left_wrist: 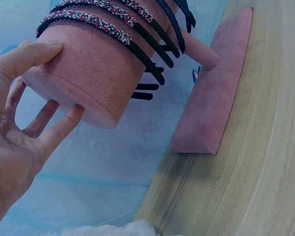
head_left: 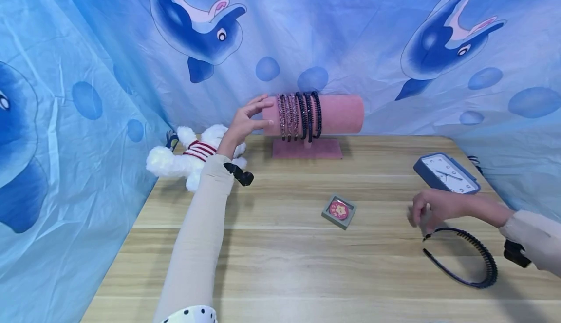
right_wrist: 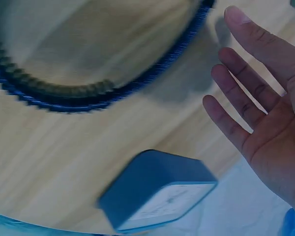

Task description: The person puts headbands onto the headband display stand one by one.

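At the back of the table stands a pink headband stand [head_left: 342, 114] with a padded roll on a flat base. Several headbands [head_left: 309, 118], some glittery pink, others dark, hang over the roll. My left hand [head_left: 247, 121] grips the roll's left end; in the left wrist view its thumb lies on top with fingertips against the end below. A dark, toothed headband [head_left: 490, 259] lies on the table at the right. Just beyond its tips is my right hand [head_left: 442, 208]. In the right wrist view that hand's fingers [right_wrist: 236, 93] are spread, apart from the headband.
A blue clock [head_left: 447, 173] sits at the right rear, close beyond the right hand. Near mid-table lies a small grey-green square case [head_left: 339, 212] with a pink disc inside. A white plush toy [head_left: 193, 160] lies at the back left, by the left forearm.
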### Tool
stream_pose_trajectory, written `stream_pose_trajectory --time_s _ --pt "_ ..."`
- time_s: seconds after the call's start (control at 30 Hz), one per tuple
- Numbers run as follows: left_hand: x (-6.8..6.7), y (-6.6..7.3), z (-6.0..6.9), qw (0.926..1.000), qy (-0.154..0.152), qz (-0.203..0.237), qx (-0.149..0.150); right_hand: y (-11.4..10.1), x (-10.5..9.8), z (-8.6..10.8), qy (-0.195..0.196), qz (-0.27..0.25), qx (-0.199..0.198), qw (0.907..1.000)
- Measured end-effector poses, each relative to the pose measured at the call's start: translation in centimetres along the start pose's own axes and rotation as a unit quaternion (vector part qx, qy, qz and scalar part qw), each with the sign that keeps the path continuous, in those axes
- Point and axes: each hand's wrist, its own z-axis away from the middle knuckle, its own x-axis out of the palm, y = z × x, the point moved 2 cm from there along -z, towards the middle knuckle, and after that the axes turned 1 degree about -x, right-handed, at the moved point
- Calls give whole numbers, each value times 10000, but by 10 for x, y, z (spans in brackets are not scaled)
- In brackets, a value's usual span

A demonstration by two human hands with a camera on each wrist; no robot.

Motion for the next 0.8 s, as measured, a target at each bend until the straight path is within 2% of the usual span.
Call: stream_pose_trajectory --time_s 0.13,0.23,0.37,0.47,0.63,0.73,0.8 --pt "0 1 0 10000 4 -9 25 5 7 13 83 -29 236 9997" --pt "-1 3 0 10000 14 18 61 9 12 17 172 240 360 9989" --pt "-2 3 0 9999 27 54 79 12 17 16 440 704 156 9964" --pt "-2 3 -1 10000 40 23 53 14 17 12 757 1157 92 9904" --pt "-1 2 -1 10000 40 -13 -25 14 14 -3 1028 1800 508 9770" --pt "0 1 -1 10000 33 -7 -58 14 11 -14 1112 1881 701 9733" --pt "1 1 -1 10000 27 -5 -66 14 9 -21 1191 1755 805 9739"
